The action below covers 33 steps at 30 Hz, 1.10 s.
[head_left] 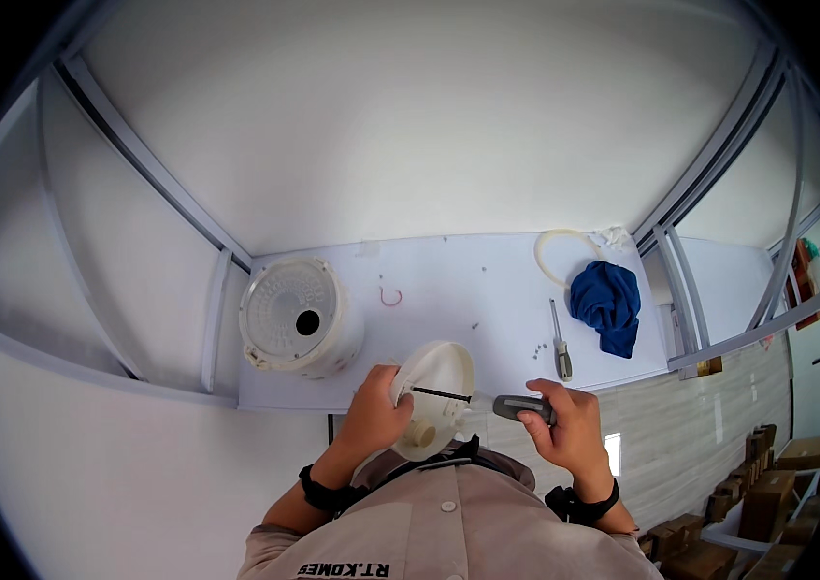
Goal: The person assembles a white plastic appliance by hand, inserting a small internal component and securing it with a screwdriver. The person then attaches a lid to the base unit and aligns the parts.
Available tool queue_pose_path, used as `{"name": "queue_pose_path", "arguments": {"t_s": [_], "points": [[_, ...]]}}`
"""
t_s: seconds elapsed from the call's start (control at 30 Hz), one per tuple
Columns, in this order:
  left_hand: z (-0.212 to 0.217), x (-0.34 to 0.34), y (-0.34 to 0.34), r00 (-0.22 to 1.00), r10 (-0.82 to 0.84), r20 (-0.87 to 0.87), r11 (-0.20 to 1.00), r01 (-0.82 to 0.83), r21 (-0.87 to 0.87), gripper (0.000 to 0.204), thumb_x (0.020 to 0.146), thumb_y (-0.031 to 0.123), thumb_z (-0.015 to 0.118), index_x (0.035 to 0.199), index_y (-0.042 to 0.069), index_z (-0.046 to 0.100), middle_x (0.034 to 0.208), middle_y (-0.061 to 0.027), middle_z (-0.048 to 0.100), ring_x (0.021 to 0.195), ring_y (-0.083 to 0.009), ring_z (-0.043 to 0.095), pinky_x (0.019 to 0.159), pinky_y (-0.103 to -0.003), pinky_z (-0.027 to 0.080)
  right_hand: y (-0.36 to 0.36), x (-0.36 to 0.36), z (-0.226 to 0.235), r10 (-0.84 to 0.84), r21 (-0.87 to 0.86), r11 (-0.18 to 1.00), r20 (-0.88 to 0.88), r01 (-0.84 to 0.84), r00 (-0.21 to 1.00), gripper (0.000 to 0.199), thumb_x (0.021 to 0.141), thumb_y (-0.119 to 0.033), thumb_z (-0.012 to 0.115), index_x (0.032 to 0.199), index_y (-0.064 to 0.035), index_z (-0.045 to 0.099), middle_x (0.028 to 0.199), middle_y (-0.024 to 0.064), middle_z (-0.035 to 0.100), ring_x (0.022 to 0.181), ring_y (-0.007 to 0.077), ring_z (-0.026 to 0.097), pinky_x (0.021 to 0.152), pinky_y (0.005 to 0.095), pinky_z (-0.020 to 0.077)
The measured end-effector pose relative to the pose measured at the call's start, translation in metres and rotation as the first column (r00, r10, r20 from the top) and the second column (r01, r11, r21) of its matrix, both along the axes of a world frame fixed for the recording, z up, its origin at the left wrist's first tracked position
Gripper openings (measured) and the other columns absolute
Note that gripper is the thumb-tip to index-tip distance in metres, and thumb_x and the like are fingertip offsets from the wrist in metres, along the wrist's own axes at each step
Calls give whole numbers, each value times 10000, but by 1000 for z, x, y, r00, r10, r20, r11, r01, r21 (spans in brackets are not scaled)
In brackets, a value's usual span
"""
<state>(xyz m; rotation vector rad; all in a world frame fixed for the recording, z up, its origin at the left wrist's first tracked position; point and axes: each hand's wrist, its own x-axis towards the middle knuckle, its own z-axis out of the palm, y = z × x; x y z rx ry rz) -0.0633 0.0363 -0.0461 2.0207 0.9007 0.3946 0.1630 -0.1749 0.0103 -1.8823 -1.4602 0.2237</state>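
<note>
My left hand (374,414) grips the edge of a round white plastic lid (439,391), tilted up at the near edge of the white table (448,280). My right hand (569,425) holds a screwdriver (511,406) by its grey handle. Its dark shaft points left, with the tip touching the lid's inner face. A white round appliance body (299,319) with a dark hole in its top stands on the table to the left of the lid.
A second screwdriver (559,348) lies on the table at right, beside a blue cloth (607,302) and a pale ring gasket (555,256). Small screws (537,346) and a red hook (389,296) lie loose. Grey metal frame bars run at both sides. Brown boxes (767,493) sit on the floor at right.
</note>
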Motion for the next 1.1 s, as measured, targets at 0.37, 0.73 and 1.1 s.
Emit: {"name": "queue_pose_path", "arguments": {"t_s": [0.37, 0.73, 1.1], "points": [[-5, 1, 0, 997, 38, -61, 999, -40, -26, 392, 876, 102, 668, 1239, -33, 606, 1168, -247, 647, 1089, -440, 639, 955, -461, 512, 4, -3, -6, 159, 177, 974, -92, -142, 983, 525, 845, -145, 794, 1283, -48, 521, 913, 184, 650, 767, 377, 660, 683, 418, 540], [-9, 2, 0, 995, 39, -97, 999, -41, -15, 387, 871, 90, 657, 1235, -33, 608, 1202, -249, 625, 1109, -463, 618, 960, -494, 507, 13, -7, 12, 116, 131, 987, -192, -92, 974, 464, 911, -217, 760, 1277, -34, 540, 1001, 207, 674, 818, 368, 684, 679, 450, 516], [-12, 0, 3, 998, 11, -68, 999, -14, -43, 375, 879, 114, 656, 1221, -33, 615, 1165, -251, 640, 1085, -442, 637, 956, -470, 508, 7, 0, 10, -29, -332, 941, -262, -62, 965, 502, 948, -233, 728, 1326, -21, 477, 1166, 213, 614, 948, 356, 648, 758, 412, 513]]}}
